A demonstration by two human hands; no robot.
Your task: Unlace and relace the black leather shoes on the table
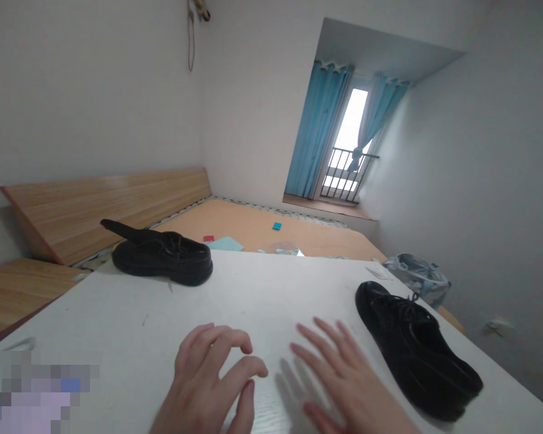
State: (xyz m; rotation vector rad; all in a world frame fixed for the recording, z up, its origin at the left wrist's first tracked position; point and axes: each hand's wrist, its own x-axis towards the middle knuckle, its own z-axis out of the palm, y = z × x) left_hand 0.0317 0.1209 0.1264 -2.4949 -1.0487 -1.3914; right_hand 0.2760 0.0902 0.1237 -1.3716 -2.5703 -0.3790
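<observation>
Both my hands rest over a white table (262, 289). My left hand (208, 386) is at the near edge with its fingers curled loosely downward, holding nothing. Beside it, my right hand (344, 380) lies with fingers stretched out and spread, empty. A black lace-up shoe (416, 349) lies on the table just right of my right hand, not touched. A second black shoe (163, 256) sits at the table's far left, well away from both hands.
Behind the table is a wooden bed frame (276, 226) with small cards and papers (226, 243) on its board. A bag (416, 277) sits past the table's right corner. Blue curtains (317, 132) frame a barred window.
</observation>
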